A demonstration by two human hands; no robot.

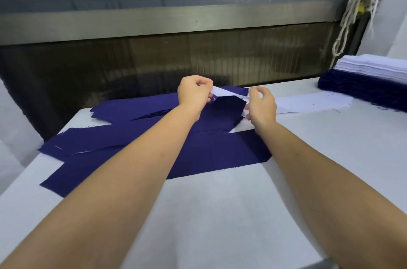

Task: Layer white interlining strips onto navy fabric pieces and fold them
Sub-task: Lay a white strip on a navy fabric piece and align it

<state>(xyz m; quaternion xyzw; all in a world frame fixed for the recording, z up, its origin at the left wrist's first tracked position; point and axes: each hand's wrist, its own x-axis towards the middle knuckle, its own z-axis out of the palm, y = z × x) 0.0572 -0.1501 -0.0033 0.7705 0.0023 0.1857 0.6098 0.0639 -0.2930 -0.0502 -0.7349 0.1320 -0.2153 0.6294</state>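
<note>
Left hand (pixel 193 92) and right hand (pixel 262 105) are each closed in a pinch on opposite ends of a white interlining strip (pixel 222 92), held against a navy piece (pixel 229 108) above navy pieces (pixel 132 136) spread on the table (pixel 220 213). A stack (pixel 374 68) is seen at far right.

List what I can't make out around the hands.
Head view only:
Left hand pinches the white interlining strip; its knuckles hide that end.
Right hand: grip on the strip hidden by its own back.
Stack of navy pieces under white strips: cut off by right edge.
</note>
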